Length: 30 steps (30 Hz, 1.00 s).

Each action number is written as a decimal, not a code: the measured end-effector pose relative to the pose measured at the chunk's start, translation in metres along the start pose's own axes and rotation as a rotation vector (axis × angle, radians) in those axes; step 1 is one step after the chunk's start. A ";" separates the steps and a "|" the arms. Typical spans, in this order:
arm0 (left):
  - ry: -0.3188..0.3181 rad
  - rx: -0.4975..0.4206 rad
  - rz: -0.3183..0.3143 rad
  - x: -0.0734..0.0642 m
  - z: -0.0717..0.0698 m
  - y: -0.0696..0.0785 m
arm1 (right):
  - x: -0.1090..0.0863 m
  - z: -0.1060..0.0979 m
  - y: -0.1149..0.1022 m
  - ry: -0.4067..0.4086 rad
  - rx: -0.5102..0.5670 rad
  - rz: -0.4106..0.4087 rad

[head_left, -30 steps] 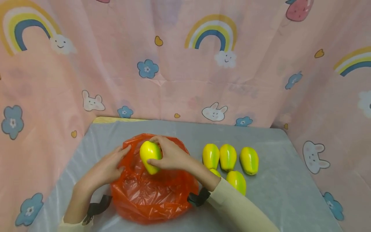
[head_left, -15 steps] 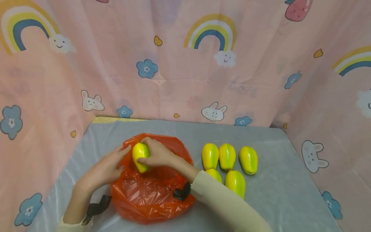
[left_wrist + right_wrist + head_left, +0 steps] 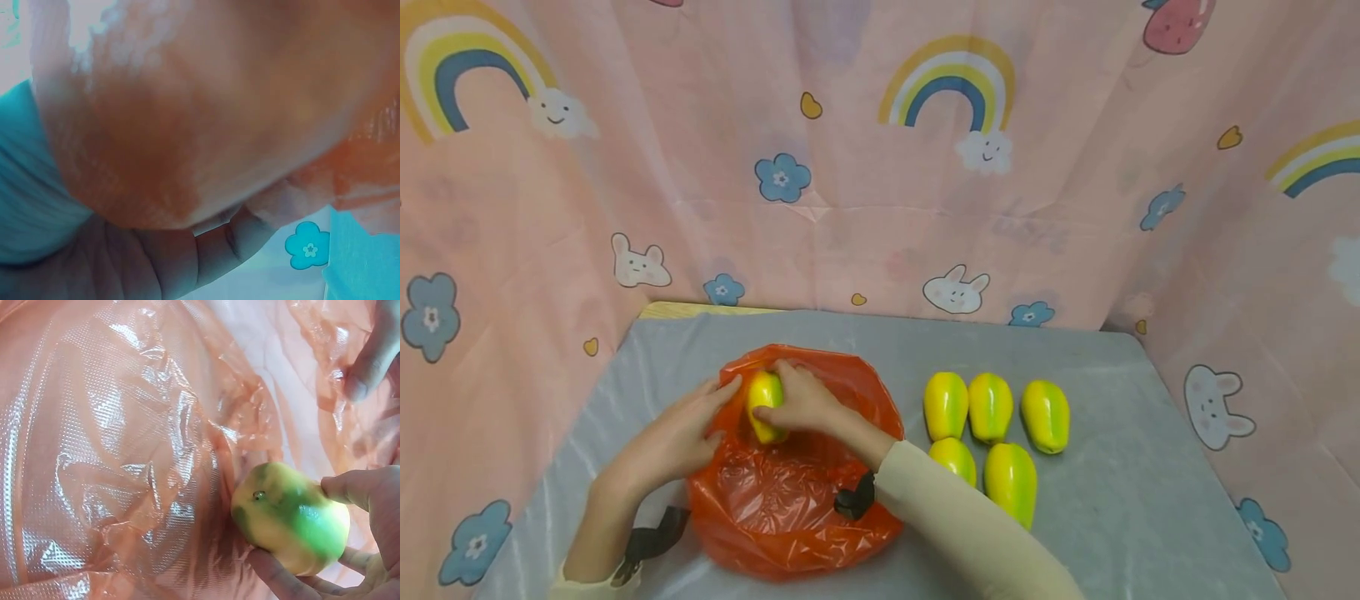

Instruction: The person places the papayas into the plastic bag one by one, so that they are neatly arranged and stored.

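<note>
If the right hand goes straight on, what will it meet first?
Holding a yellow fruit, the right hand would probably meet the far-left wall of the red bag; depth is unclear.

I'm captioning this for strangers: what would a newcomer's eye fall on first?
Probably the translucent red plastic bag, open on the grey table, with the right hand holding a glossy yellow-green oval fruit inside its mouth. Five matching fruits lie right of the bag in the head view. Behind, rainbows dot a pink hanging sheet.
</note>
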<state>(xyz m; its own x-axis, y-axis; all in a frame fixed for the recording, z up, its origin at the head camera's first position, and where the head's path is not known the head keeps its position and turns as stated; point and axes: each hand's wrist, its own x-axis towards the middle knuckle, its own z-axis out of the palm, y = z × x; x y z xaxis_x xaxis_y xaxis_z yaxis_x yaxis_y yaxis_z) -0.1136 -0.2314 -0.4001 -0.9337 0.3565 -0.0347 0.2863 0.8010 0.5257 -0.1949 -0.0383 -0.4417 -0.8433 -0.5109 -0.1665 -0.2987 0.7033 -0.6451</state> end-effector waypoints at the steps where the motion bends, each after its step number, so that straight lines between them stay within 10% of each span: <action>1: 0.000 0.001 0.001 0.000 0.000 0.000 | 0.000 0.001 0.000 0.005 -0.002 0.009; 30: 0.009 -0.018 -0.008 0.002 -0.001 0.001 | -0.020 -0.003 0.001 0.043 0.039 -0.018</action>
<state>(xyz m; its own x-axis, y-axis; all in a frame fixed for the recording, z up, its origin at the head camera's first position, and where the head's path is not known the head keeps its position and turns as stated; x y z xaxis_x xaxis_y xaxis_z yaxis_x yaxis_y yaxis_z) -0.1151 -0.2306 -0.3990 -0.9379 0.3456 -0.0311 0.2750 0.7949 0.5409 -0.1794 -0.0261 -0.4365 -0.8568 -0.5009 -0.1227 -0.2969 0.6737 -0.6767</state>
